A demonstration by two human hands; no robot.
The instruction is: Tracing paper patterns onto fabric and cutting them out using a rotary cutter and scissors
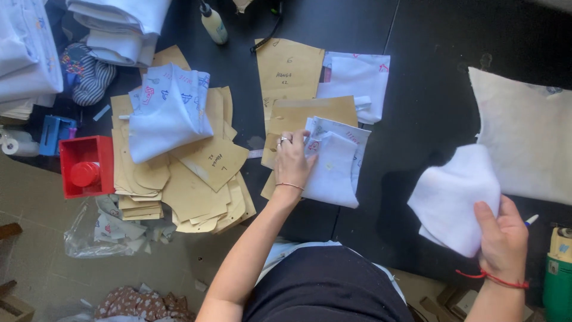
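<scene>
My left hand (pixel 291 160) rests flat on a folded stack of white printed fabric pieces (pixel 333 170), which lies on brown paper patterns (pixel 298 113) on the dark table (pixel 417 89). A ring is on one finger and a thin bracelet on the wrist. My right hand (pixel 503 238) grips a plain white fabric piece (pixel 456 200) by its lower right corner and holds it above the table. A red cord circles that wrist. A pen tip (pixel 531 219) shows just beyond the right hand.
A large pile of brown paper patterns (pixel 190 185) with printed fabric (pixel 167 110) on top lies left. A red box (pixel 86 166), a blue item (pixel 56 132), a glue bottle (pixel 213 24), folded white cloth (pixel 125 27), a large white sheet (pixel 527 137) at right.
</scene>
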